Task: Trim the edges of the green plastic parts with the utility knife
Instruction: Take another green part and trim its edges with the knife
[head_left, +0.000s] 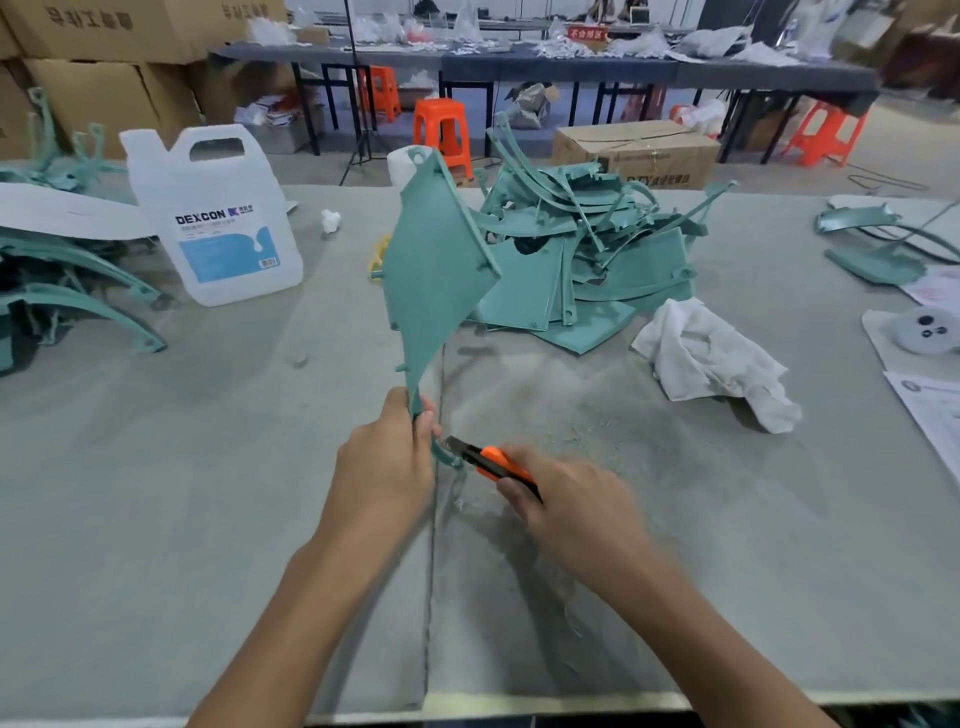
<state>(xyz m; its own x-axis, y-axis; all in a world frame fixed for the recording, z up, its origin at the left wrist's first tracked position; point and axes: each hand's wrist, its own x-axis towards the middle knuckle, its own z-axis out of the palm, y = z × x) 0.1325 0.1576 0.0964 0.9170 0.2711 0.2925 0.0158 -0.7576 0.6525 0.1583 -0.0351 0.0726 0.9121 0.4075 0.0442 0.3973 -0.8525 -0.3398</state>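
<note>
Green plastic part (441, 260): I am holding it upright above the worktop (208, 467). Its narrow lower stem is pinched in my left hand (387, 467), and the broad kite-shaped panel is standing up over the middle.

Utility knife (493, 462): I am gripping the orange and black body in my right hand (566, 499), fingers curled round it. The blade end is pointing left and seems to be meeting the curved tail of the part just below my left fingers. The exact contact is too small to make out.

Step in hand, as I am judging it: I am trimming the bottom edge of this one piece. The pile behind suggests many more are waiting.

Next move, as I am judging it: I should be drawing the blade along the edge in a short, shallow stroke. It should be angled away from the left fingers, which are sitting very near the cut. After that the part needs turning to bring up a fresh edge.

Shavings (571, 436): thin green curls are lying on the worktop, right of the knife.

Pile of green parts (597, 249): heaped behind the held part, to its right.

White rag (711, 358): crumpled in front of the pile, on its right side.

Plastic jug (218, 218): standing at back left, well apart from my hands.

More green parts (78, 275): lying at the far left edge.
</note>
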